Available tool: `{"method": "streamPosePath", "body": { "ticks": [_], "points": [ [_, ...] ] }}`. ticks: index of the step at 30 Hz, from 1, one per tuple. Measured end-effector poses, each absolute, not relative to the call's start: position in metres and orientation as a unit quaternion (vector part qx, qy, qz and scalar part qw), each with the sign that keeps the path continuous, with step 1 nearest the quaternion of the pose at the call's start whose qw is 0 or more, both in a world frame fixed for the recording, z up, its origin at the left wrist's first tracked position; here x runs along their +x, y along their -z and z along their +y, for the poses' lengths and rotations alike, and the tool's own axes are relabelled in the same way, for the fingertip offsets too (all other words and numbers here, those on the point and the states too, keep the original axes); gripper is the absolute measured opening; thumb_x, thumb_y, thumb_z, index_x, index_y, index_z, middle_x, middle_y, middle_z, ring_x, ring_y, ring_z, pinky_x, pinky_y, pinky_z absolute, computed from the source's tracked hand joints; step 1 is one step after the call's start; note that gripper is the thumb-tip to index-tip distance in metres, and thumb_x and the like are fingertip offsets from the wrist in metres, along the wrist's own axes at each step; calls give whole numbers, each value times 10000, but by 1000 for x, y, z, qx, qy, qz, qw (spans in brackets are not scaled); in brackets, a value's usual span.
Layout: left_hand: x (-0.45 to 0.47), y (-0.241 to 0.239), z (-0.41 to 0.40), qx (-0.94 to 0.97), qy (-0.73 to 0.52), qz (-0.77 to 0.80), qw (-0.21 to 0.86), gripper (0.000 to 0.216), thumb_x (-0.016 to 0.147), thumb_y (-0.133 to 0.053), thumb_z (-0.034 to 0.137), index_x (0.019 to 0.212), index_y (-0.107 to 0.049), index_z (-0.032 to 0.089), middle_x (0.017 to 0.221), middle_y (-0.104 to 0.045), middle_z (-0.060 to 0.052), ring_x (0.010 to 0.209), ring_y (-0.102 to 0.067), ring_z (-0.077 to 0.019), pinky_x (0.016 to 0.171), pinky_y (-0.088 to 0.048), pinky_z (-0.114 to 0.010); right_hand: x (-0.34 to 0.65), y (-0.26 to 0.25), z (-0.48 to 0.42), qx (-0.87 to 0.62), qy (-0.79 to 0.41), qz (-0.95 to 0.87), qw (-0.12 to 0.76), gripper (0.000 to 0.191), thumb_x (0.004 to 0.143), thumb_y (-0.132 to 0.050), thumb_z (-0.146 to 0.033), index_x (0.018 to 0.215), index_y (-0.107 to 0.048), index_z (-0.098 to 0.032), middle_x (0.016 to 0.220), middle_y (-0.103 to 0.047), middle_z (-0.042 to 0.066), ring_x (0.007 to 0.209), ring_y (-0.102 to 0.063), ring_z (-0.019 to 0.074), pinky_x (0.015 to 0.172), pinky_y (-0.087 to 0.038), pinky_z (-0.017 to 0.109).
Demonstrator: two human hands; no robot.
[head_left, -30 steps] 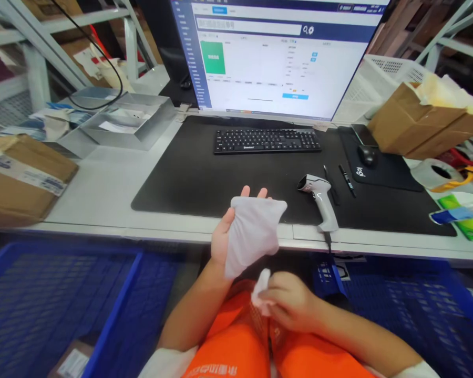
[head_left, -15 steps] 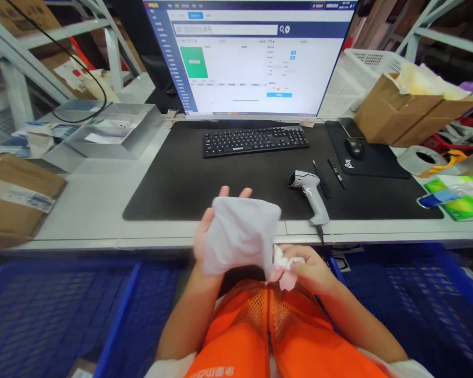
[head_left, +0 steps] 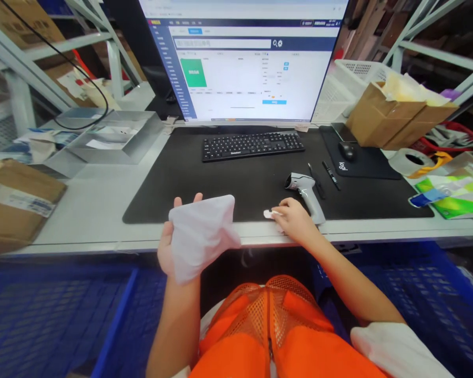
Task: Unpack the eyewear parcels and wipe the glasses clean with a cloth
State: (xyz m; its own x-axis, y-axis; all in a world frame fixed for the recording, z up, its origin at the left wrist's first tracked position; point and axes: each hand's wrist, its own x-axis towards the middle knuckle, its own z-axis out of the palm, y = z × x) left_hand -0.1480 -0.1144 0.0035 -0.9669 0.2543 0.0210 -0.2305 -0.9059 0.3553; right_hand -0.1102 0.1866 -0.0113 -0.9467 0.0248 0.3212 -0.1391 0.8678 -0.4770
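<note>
My left hand holds the white pouch at seven o'clock from the keyboard, fingers half curled. My right hand pinches a white scrap on the tabletop. The scanner, at one o'clock from that hand, sits close enough that I might knock it.

torso: is wearing an orange vest, open mesh at its far part, solid cloth nearer | front: a seam is running down the middle | arms: a white short sleeve is showing near right, forearms going bare | left hand, right hand: both going bare
</note>
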Motion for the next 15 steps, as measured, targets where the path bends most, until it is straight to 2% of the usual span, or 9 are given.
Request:
{"method": "streamPosePath", "body": {
  "ticks": [3, 5, 7, 9, 11, 15],
  "points": [
    [-144, -4, -120, 28, -974, 184, 133, 532, 1061, -154, 404, 1544, -376, 365, 1653, -306, -2, 1545, -218, -267, 1253, 41, -510, -105, 12, 182, 78, -89, -988, 104, 287, 955, -572, -263, 1159, -753, -174, 990, -633, 136, 923, -582, 275, 790, -458, 387],
    [-144, -4, -123, 24, -973, 193, 125, 524, 1058, -175, 393, 1549, -357, 379, 1661, -287, -2, 1549, -212, -260, 1253, 37, -520, -97, 11, 184, 97, -37, -991, 85, 328, 951, -558, -207, 1233, -722, -178, 962, -627, 132, 884, -574, 267, 744, -429, 366],
    [-143, -4, -124, 25, -972, 202, 117, 523, 1053, -192, 390, 1552, -347, 384, 1665, -276, -19, 1551, -216, -248, 1251, 39, -538, -89, 9, 189, 109, -26, -992, 64, 332, 937, -537, -143, 1202, -733, -176, 912, -623, 115, 800, -574, 234, 698, -414, 346],
    [-143, -4, -124, 21, -973, 203, 113, 524, 1051, -196, 409, 1549, -357, 385, 1662, -287, -18, 1551, -213, -257, 1248, 47, -547, -80, 8, 196, 120, -59, -990, 48, 329, 927, -509, -108, 1130, -756, -184, 898, -624, 94, 723, -576, 199, 656, -417, 328],
    [-143, -4, -124, 8, -974, 194, 120, 529, 1055, -171, 414, 1536, -388, 382, 1648, -322, 0, 1546, -219, -277, 1249, 52, -538, -68, 5, 207, 122, -151, -979, 63, 335, 932, -487, -114, 1091, -767, -206, 919, -634, 75, 725, -605, 180, 662, -456, 312],
    [-146, 3, -126, 20, -977, 168, 132, 545, 1054, -142, 410, 1534, -396, 368, 1643, -331, -18, 1537, -254, -269, 1245, 66, -524, -44, -3, 230, 57, -329, -928, 167, 322, 942, -493, -168, 1062, -778, -260, 955, -650, 50, 857, -662, 187, 764, -534, 321]
  ]
}}
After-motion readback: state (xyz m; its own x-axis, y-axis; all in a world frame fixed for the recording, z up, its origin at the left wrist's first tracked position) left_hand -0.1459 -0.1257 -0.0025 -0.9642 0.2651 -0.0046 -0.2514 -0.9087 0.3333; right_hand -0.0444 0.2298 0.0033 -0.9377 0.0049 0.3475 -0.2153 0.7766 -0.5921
